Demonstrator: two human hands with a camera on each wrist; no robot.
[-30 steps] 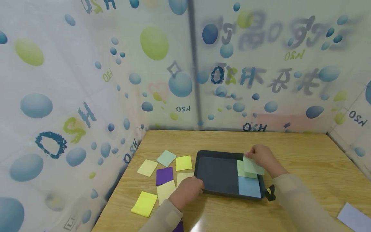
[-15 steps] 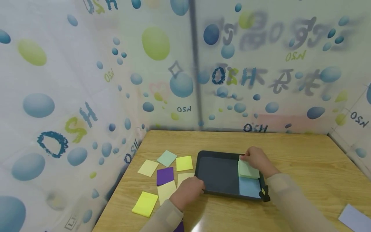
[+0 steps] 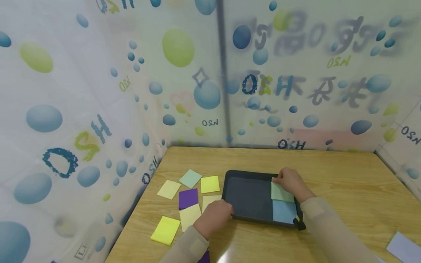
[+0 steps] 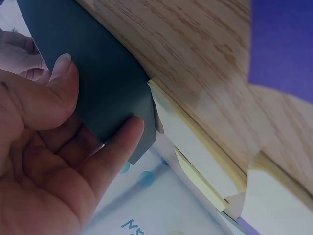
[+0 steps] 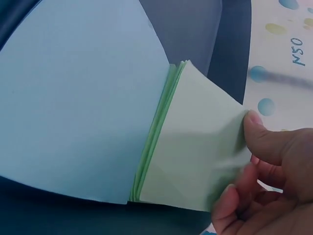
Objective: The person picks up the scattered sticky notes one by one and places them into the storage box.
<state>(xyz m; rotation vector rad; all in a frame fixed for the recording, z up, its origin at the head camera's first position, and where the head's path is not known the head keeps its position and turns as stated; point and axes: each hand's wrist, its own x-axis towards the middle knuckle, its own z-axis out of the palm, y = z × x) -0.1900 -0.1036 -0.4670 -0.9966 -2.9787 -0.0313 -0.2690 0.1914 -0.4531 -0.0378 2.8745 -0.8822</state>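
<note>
A black tray (image 3: 247, 197) lies on the wooden table, and my left hand (image 3: 215, 218) grips its near left corner. In the left wrist view the thumb and a finger (image 4: 128, 139) hold the tray wall between them. My right hand (image 3: 292, 183) is at the tray's far right corner, pinching the far edge of the light green sticky notes (image 3: 281, 193). Seen from the right wrist, these notes form a stack of several layers, with thumb and fingers at one edge. Blue sticky notes (image 3: 284, 212) lie in front of the green ones, along the tray's right side.
Left of the tray lie several sticky notes: purple (image 3: 188, 199), bright yellow (image 3: 166, 230), pale yellow (image 3: 190, 217) and mint (image 3: 190, 178). A black-and-yellow item (image 3: 299, 221) sits by my right cuff at the tray's near right corner. A pale lilac sheet (image 3: 405, 248) is at far right.
My right hand has brought the green notes down and left, and they now line up with the green stack in the tray. The left hand keeps its hold on the corner.
</note>
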